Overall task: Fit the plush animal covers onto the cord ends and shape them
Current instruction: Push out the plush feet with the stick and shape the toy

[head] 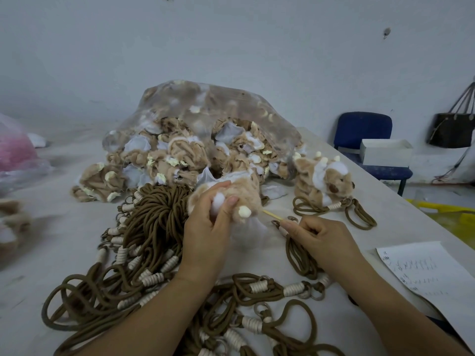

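Fingers of the left hand (205, 227) grip a plush cover (231, 194); the right hand (323, 240) pinches a thin stick (273, 215) above the surface (51, 240).

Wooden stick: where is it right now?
Head view, just right of centre: the wooden stick is pinched in the right hand, its tip at the plush cover that the left hand grips.
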### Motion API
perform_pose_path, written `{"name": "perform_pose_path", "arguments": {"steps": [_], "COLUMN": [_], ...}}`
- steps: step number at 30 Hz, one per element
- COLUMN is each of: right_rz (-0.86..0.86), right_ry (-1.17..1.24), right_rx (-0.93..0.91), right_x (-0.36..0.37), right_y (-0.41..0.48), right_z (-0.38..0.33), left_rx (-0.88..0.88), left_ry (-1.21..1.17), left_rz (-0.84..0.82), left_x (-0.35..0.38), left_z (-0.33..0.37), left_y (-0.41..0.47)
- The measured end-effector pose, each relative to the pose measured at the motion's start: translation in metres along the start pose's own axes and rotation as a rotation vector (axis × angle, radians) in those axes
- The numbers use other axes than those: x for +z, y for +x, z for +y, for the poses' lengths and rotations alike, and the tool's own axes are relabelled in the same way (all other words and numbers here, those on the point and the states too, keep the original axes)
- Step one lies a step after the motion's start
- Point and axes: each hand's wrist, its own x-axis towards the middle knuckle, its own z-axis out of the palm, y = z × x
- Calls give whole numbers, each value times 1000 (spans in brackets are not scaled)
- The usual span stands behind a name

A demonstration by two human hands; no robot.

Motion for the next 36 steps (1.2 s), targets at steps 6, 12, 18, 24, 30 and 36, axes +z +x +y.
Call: {"name": "perform_pose_path", "arguments": {"steps": [6,12,18,24,30,36], "right_rz": [-22,-12,20,0,18,50], "right_ry": [-15,4,-16,120,76,-112], "right_rx": [-42,-131,-245,-148,-64,-91], "right_x": [-2,-10,-13,-1,13,6], "right_y": [0,1,0,-3,-5,-4], "right_z": [1,1,-4,-5,-13,-9], "left_rx": [14,-4,-47,-69,-218,-331], "left_ry": [39,-19,-97,-104,-331,-459], "left_rz": [-52,-142,-184,-223,-261,-172], "left_x": [2,1,3,8,5,9], "left_z": [-1,0,2,-1,-6,-5], "left_y": [-3,-6,-10,-10,-3,-2]}}
